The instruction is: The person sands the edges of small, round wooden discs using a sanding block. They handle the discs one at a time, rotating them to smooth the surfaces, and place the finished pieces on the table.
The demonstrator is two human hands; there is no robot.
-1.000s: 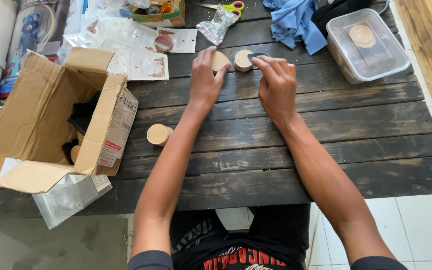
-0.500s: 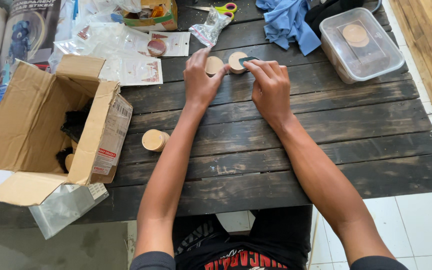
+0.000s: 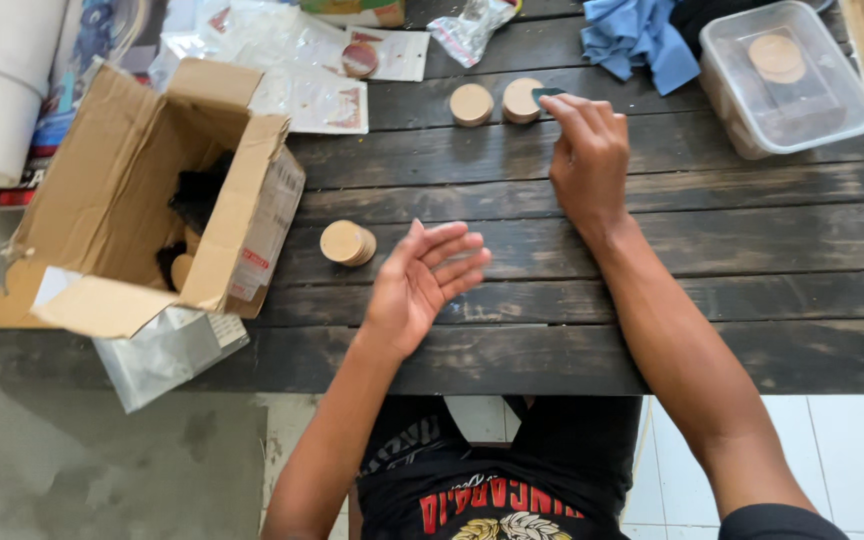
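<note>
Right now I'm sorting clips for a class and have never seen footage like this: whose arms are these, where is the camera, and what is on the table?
The camera sits on a person's head and looks down, so both arms are that person's own. The right hand pinches a small dark piece beside two round tan discs at the far side of the dark wooden table. The left hand hangs open, palm up, holding nothing, near a small stack of discs. To the left stands an open cardboard box; beyond it lie clear packets. Far right are a blue cloth and a clear plastic tub.
</note>
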